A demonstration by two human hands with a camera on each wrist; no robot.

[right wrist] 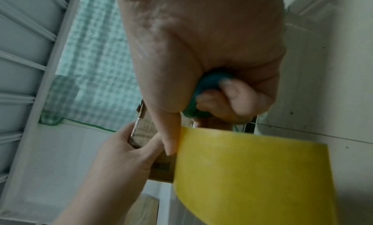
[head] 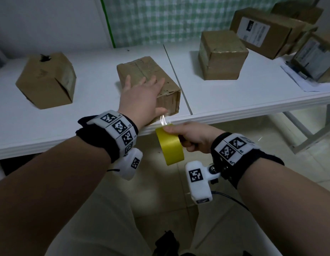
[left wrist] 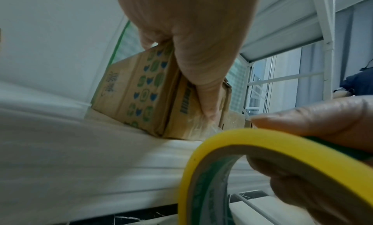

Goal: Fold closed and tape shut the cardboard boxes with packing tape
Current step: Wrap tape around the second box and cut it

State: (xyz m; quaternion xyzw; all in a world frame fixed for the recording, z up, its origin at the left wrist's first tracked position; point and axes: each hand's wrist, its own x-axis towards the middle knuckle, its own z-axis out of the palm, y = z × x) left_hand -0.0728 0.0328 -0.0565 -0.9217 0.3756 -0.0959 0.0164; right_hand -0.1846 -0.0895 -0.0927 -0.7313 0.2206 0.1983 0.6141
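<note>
Left wrist: box (left wrist: 141,91) print | right wrist: teal handle (right wrist: 203,84) | head: tape roll (head: 171,146)

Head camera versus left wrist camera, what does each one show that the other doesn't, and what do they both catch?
Head only: the torn hole in the left cardboard box, paper labels on the far right boxes, and marker wristbands on both wrists. Left wrist only: green and blue print on the held cardboard box's side, and the yellow tape roll's green-printed core. Both: the left hand holding that box on the white table, thumb on its near end, and the right hand gripping the tape roll.
</note>
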